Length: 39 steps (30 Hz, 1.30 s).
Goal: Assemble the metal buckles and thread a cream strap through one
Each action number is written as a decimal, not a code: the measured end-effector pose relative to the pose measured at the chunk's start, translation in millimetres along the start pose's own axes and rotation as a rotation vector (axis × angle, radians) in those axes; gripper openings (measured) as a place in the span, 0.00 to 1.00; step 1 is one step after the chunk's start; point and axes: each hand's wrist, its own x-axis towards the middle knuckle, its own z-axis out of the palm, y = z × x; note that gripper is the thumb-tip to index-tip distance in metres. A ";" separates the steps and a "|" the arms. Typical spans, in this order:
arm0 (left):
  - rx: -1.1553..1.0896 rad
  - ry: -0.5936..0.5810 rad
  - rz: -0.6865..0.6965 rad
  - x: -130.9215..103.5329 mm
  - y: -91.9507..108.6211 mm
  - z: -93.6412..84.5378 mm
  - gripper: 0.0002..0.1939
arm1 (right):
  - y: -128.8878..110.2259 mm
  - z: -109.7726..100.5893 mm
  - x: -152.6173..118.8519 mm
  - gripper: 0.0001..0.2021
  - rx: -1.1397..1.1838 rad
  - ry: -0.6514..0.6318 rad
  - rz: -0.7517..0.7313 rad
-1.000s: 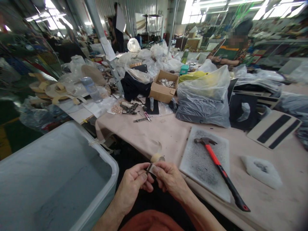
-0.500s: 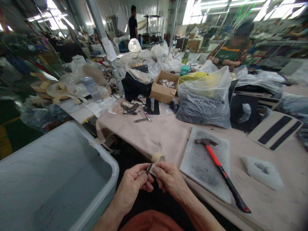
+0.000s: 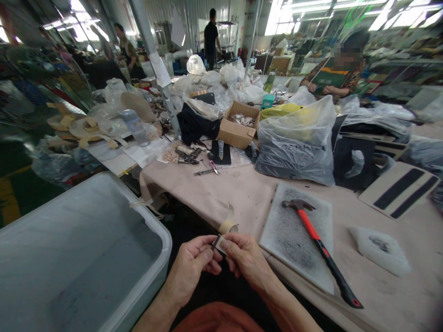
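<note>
Between my two hands is a small flat piece (image 3: 220,245), pale with a dark edge; its kind is too small to make out. My left hand (image 3: 194,259) pinches its dark edge between thumb and fingers. On the pale side, my right hand (image 3: 244,252) grips it with the thumb on top. Just beyond my fingers, a curled cream strip like tape (image 3: 227,225) rises at the table's edge; whether it joins the piece I cannot tell. To the right, a claw hammer (image 3: 316,240) with a red and black handle lies across a grey-white slab (image 3: 282,230).
A large grey tub (image 3: 165,249) stands at my left. On the table (image 3: 238,193) are a cardboard box (image 3: 231,132), a big plastic bag (image 3: 294,152), a striped board (image 3: 398,189), small pink-handled snips (image 3: 214,167) and a little plastic packet (image 3: 380,249). A person (image 3: 337,76) sits across the table.
My hands keep nearly the same pose on the small piece. The cream strip stands slightly higher. In the background, a standing person has shifted right and another has appeared at left.
</note>
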 end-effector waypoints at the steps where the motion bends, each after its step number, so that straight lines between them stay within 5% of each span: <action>1: 0.012 0.002 0.005 -0.1 0.1 -0.4 0.18 | 0.3 0.2 -0.1 0.20 -0.002 -0.002 -0.001; 22: 0.139 0.144 0.111 -2.6 -6.8 1.0 0.16 | -2.6 6.3 -2.5 0.21 -0.073 0.040 -0.046; 39: 0.401 0.415 0.482 -3.8 -26.1 15.0 0.11 | -0.9 13.2 1.9 0.16 -0.051 0.076 -0.177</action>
